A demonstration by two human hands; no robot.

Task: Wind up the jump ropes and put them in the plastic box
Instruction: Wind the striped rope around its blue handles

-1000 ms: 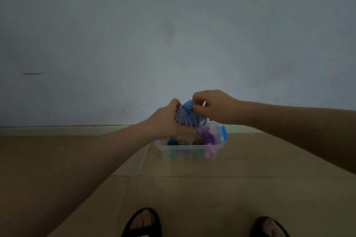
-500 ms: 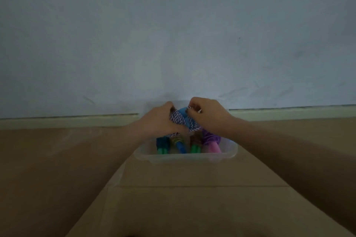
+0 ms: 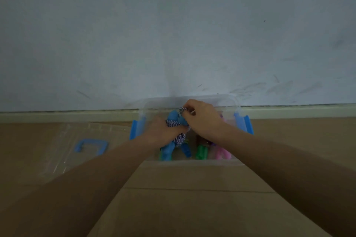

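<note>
A clear plastic box [image 3: 238,116] with blue side latches stands on the floor by the wall. Both hands hold a wound jump rope with blue handles [image 3: 169,150] and purple-white cord over the box's left half. My left hand [image 3: 163,131] grips the bundle around its middle. My right hand [image 3: 202,119] pinches the cord's end at the bundle's top. Inside the box lie a green-handled rope [image 3: 201,152] and a pink-handled rope [image 3: 221,153], partly hidden by my right wrist.
The box's clear lid [image 3: 73,146] with a blue handle [image 3: 90,146] lies flat on the floor to the left. A pale wall and skirting board run right behind the box. Tan floor tiles spread in front.
The view has come closer and lower over the box. The bundle has dropped from above the rim into the box's left half. The lid has come into view.
</note>
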